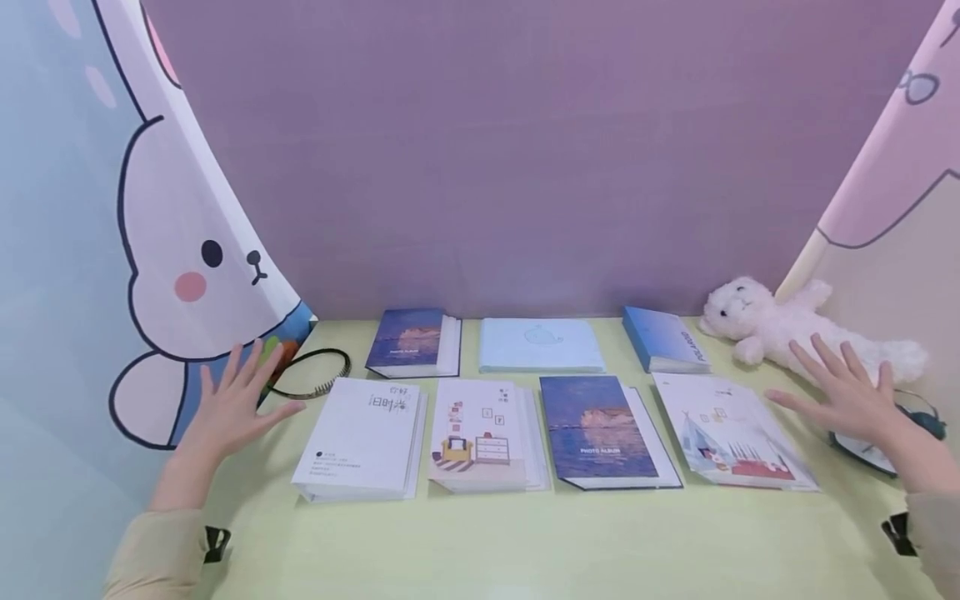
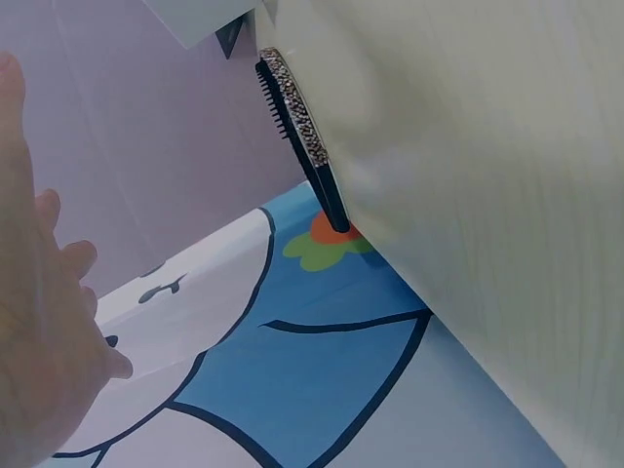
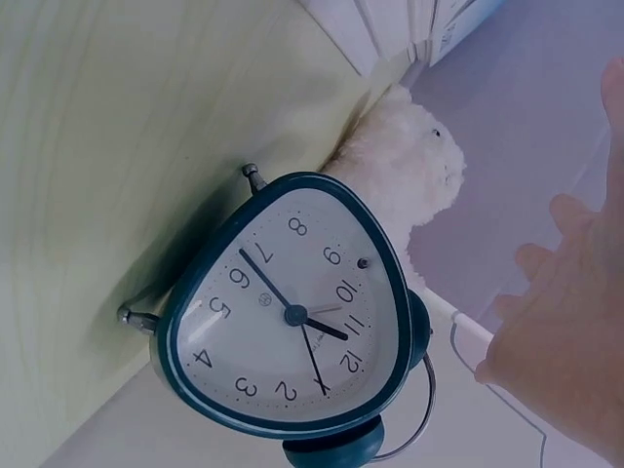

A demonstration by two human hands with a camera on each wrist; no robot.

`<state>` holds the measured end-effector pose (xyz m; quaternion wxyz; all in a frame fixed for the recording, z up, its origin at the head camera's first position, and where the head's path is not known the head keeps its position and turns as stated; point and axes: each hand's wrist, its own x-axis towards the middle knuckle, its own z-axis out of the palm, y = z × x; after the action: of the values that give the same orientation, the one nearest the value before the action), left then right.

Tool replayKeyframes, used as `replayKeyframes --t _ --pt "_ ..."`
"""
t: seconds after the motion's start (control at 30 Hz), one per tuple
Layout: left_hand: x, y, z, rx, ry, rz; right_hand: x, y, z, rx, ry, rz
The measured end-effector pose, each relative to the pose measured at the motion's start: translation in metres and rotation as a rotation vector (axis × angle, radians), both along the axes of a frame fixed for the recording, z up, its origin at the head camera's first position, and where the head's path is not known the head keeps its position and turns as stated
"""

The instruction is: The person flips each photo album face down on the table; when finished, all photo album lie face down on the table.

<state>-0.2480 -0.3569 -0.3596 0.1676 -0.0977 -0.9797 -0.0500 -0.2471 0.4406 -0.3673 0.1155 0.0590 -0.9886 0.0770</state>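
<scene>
My left hand (image 1: 231,406) hovers with spread fingers at the table's left side, holding nothing. Just beyond it lies a black headband (image 1: 311,373); its beaded band (image 2: 297,107) shows in the left wrist view. On the right, my right hand (image 1: 851,396) is also spread and holds nothing, above a dark green twin-bell alarm clock (image 3: 292,307) that it partly hides in the head view. Behind that hand a white plush toy (image 1: 802,325) lies on its back. Between the hands, a white photo album (image 1: 363,433) is nearest the left and a tent-picture album (image 1: 731,433) nearest the right.
Across the table (image 1: 510,542) lie two rows of albums, among them a furniture-picture album (image 1: 480,442), a dark blue album (image 1: 600,429), a smaller one (image 1: 408,342), a light blue whale album (image 1: 540,344) and a blue Polaroid album (image 1: 663,337). Cloth walls surround it.
</scene>
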Motion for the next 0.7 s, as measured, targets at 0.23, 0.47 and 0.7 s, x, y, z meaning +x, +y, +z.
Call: replayKeyframes --t 0.23,0.47,0.7 --pt "0.0013 0.0018 -0.0006 -0.005 0.013 -0.011 -0.0003 -0.0009 0.0026 0.0 0.0 0.011" --pt "-0.0031 0.003 -0.0012 -0.004 0.011 -0.007 -0.003 0.0003 0.0081 0.014 0.003 -0.002" --pt "-0.0074 0.0075 -0.0053 0.005 -0.001 -0.019 -0.0037 -0.0013 0.0096 -0.003 -0.051 0.012"
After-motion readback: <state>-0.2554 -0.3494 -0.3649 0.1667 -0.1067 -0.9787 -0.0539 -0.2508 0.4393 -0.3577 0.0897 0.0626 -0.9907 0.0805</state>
